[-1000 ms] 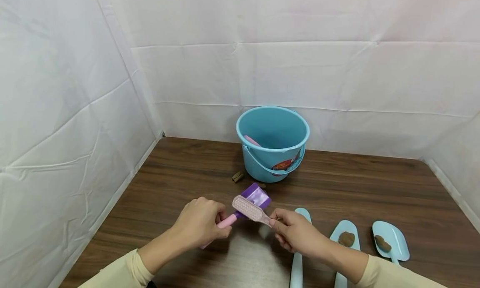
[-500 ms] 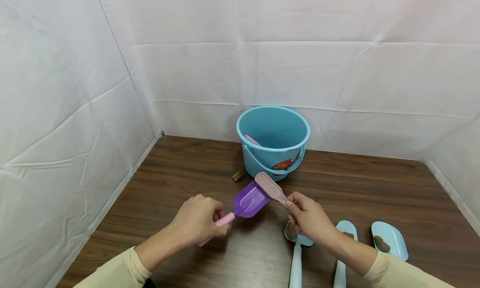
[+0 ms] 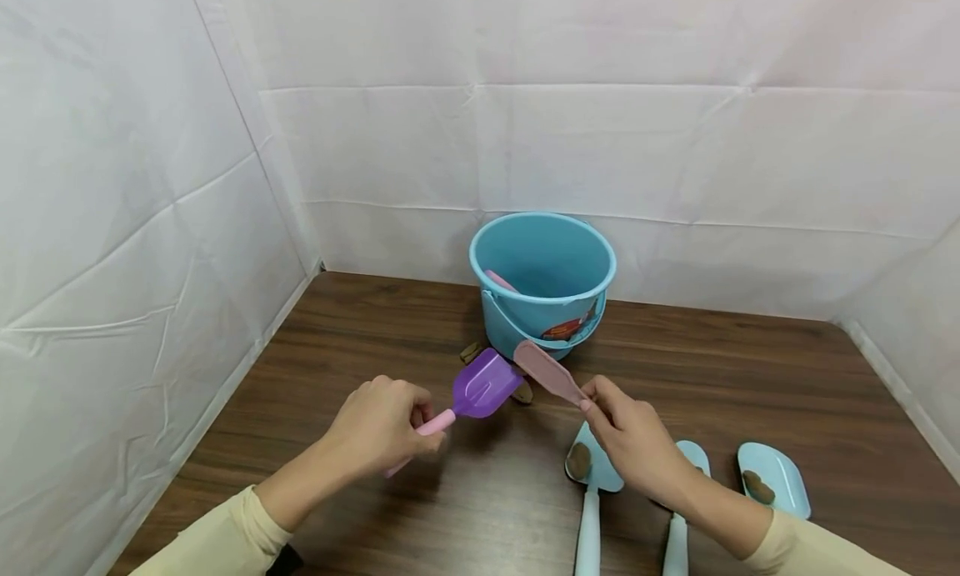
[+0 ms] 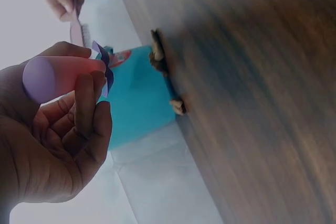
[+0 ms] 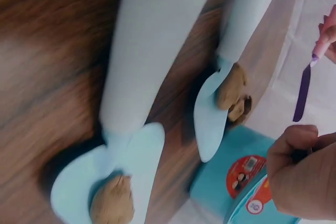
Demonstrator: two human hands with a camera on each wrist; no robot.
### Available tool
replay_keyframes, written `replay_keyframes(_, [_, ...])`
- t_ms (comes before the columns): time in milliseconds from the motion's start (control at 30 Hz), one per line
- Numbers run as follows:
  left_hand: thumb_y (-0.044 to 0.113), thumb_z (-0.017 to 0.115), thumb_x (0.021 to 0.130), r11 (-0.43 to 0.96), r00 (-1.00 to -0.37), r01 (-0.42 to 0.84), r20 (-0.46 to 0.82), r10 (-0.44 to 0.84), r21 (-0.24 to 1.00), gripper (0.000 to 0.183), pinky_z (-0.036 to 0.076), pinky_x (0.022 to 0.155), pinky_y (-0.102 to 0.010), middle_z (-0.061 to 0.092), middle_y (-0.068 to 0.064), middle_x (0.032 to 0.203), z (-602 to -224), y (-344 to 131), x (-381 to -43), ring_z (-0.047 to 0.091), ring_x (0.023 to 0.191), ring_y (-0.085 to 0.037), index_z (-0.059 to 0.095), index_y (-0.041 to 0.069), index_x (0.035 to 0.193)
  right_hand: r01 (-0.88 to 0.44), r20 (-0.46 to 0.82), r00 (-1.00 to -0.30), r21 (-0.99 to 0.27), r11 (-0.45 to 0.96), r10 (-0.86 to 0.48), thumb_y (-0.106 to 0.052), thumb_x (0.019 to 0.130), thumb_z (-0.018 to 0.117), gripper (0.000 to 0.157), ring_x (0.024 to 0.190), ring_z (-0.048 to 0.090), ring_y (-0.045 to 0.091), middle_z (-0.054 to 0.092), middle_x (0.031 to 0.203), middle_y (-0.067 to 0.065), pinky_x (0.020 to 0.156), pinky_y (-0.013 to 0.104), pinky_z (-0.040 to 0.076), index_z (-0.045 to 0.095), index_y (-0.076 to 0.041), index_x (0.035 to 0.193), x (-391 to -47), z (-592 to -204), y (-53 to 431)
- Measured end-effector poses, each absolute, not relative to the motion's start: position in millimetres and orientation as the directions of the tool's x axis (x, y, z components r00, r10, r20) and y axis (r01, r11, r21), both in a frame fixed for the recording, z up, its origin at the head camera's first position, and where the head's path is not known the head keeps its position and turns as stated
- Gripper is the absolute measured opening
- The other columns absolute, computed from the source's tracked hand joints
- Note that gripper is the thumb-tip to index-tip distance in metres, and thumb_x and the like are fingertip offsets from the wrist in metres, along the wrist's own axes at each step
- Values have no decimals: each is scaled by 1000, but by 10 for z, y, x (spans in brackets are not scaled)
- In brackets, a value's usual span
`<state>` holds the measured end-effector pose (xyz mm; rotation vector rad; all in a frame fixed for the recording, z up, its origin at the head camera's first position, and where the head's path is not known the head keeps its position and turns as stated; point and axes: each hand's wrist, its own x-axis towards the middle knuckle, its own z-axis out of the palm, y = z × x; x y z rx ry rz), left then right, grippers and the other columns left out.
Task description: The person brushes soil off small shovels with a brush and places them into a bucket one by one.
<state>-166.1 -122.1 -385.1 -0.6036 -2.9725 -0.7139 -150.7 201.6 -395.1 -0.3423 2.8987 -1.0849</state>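
Hovering near bucket (image 3: 513,322), purple scoop (image 3: 486,384) gripped by left hand (image 3: 381,426), fingers curled; brush (image 3: 549,371) pinched by right hand (image 3: 636,439), thumb and fingers closed.

From the head we look forward and down, above and behind both grips, well back. At the left wrist we sit close behind the left hand (image 4: 68,140), turned sideways, facing past its grip to the bucket (image 4: 139,103). At the right wrist we face past the right hand (image 5: 307,174), close over light blue scoops (image 5: 152,51). All three views share the bucket.
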Motion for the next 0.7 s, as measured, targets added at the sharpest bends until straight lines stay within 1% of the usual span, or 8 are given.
replay_keyframes(100, [33,85,74,826,-936,344,96,338,447,23,43,51,-28,53,16,56,-3792,-1274,-1672,52,53,-5,65,26,67,-289,158,-957,-524,801,-243,-23,109,48,13,51,42,6,54,69,-4,46,24,36,58,-16,111,-1509,-3954,2043])
replay_keyframes(167, [33,85,74,831,-942,329,95,322,448,21,43,51,-28,54,16,57,-3757,-1309,-1680,52,53,-6,66,25,68,-352,234,-932,-407,843,-277,-19,107,51,10,54,42,4,57,74,-4,47,23,37,59,-13,110,-1507,-3959,2047])
replay_keyframes(233, [34,84,74,836,-946,320,99,309,445,21,43,51,-29,54,16,56,-3730,-1335,-1689,52,53,-6,66,26,68,-417,302,-892,-268,868,-336,-15,105,54,6,53,40,3,58,79,-3,46,21,34,57,-10,106,-1499,-3971,2052])
replay_keyframes(267, [34,84,74,837,-946,320,103,306,445,20,43,51,-29,54,16,56,-3716,-1341,-1690,52,53,-6,66,26,68,-456,334,-863,-193,869,-379,-17,107,50,10,52,38,3,57,80,-3,44,20,32,56,-9,104,-1495,-3983,2056])
replay_keyframes(400, [34,83,74,831,-943,330,121,309,449,20,42,51,-29,54,16,56,-3681,-1330,-1690,52,53,-6,66,26,67,-592,426,-701,98,800,-572,-21,110,21,37,50,31,5,47,78,0,40,18,25,52,-5,98,-1481,-4038,2047])
replay_keyframes(467, [34,82,74,822,-939,340,127,319,456,19,43,51,-28,55,16,56,-3661,-1309,-1686,52,53,-5,66,26,68,-640,447,-608,214,738,-656,-21,108,9,49,54,36,8,48,79,3,40,20,30,54,-3,99,-1477,-4047,2010])
replay_keyframes(567, [35,82,75,814,-936,349,130,327,464,19,43,51,-28,55,16,57,-3635,-1278,-1682,53,53,-5,67,25,69,-668,454,-473,375,643,-755,-14,110,15,45,57,46,13,52,82,6,44,24,41,57,-2,99,-1459,-4049,1918])
replay_keyframes(700, [34,83,75,808,-936,348,125,330,475,19,43,51,-28,55,16,57,-3616,-1245,-1677,53,53,-5,67,25,69,-659,419,-303,556,506,-856,-7,109,27,35,60,53,18,57,83,10,46,25,42,59,-2,97,-1403,-4081,1780])
